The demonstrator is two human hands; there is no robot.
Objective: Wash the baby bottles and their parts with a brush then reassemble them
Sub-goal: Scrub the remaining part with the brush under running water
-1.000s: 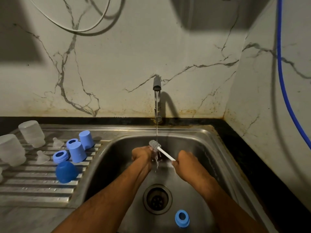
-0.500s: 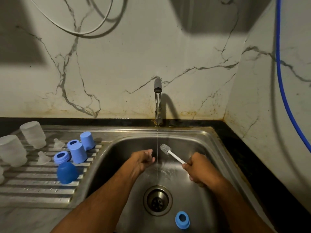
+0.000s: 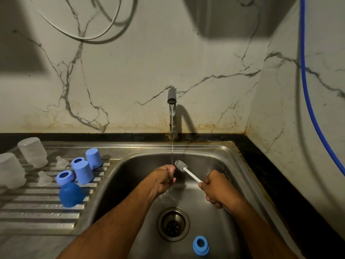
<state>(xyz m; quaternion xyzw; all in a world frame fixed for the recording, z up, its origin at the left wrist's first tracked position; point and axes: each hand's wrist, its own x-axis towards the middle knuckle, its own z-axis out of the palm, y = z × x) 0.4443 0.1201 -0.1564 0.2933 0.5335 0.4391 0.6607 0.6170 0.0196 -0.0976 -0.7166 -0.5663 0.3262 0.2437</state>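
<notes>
Under the tap [image 3: 172,101], the left hand [image 3: 164,178] curls around something small I cannot identify, while the right hand [image 3: 216,187] grips the brush [image 3: 186,170] just right of the stream; wet fingers could drop that piece toward the drain [image 3: 173,224].

You are looking at a dim, warm-toned scene lit from above and behind you; a broad dark shadow falls across the wall [image 3: 168,62] high above your hands, another at far left; the tap [image 3: 172,98] casts a curved shadow to its right; soft glare streaks the sink rim [image 3: 186,146] beyond your hands; edges bow from the wide lens; focus stays fairly sharp, corners murkier.
</notes>
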